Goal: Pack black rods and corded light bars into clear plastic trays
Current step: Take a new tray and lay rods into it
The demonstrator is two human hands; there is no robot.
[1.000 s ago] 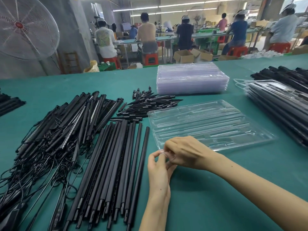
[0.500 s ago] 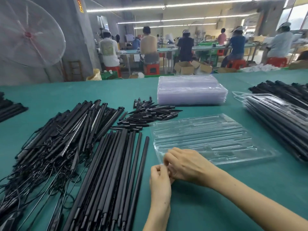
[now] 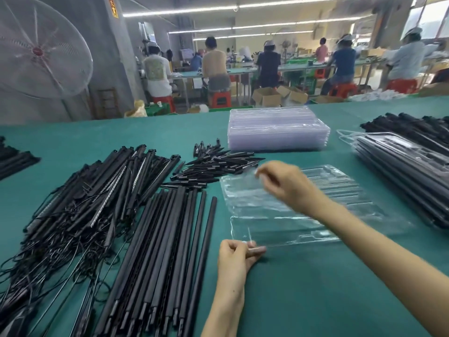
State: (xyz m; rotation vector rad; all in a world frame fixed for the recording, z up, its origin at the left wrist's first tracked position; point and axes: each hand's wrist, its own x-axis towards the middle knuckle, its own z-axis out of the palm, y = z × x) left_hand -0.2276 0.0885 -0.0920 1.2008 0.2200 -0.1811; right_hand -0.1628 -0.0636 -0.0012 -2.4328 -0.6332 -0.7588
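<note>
Head view: your clear tray lies on the green bench, its lid half-raised. Your left hand pinches its near corner; your right hand pinches the lid's far edge. Black rods lie just left.

Rods laid near-left on table; corded light bars heaped left of rods. Short pins piled beyond rods. Open tray centre; empty tray stack behind; filled trays right.
</note>
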